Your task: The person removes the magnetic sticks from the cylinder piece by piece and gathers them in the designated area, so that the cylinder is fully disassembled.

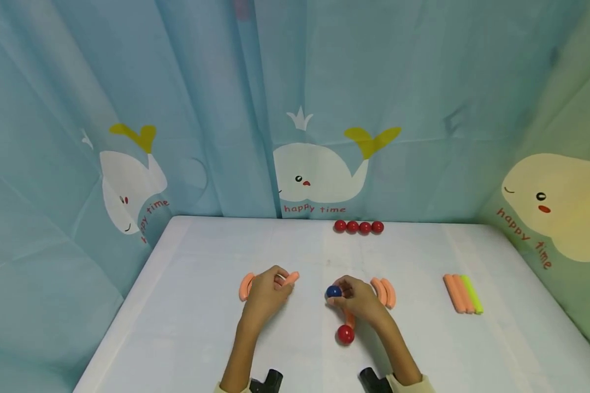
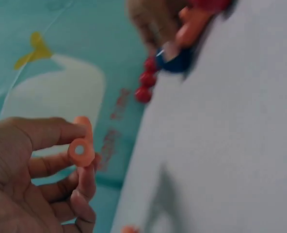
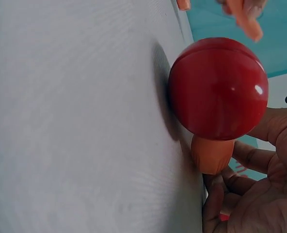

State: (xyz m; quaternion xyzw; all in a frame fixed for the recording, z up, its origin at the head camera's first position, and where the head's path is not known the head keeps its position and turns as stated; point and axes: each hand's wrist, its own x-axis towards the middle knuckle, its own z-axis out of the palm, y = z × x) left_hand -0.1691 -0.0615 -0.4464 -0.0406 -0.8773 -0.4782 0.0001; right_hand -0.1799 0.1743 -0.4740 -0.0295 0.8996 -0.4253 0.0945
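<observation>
My left hand pinches a curved orange tube piece between thumb and fingers, above the table. Its round, hollow end faces the left wrist camera. With thumb and fingertips my right hand grips a blue ball. From the blue ball an orange piece, partly hidden by the hand, leads to a glossy red ball on the near side. In the right wrist view the red ball sits against the orange piece's end, close to the tabletop.
Several red balls stand in a row at the table's back edge. Curved orange pieces lie right of the right hand, others beside the left. Farther right are straight orange sticks and a yellow-green one. A whale-print curtain surrounds the white table.
</observation>
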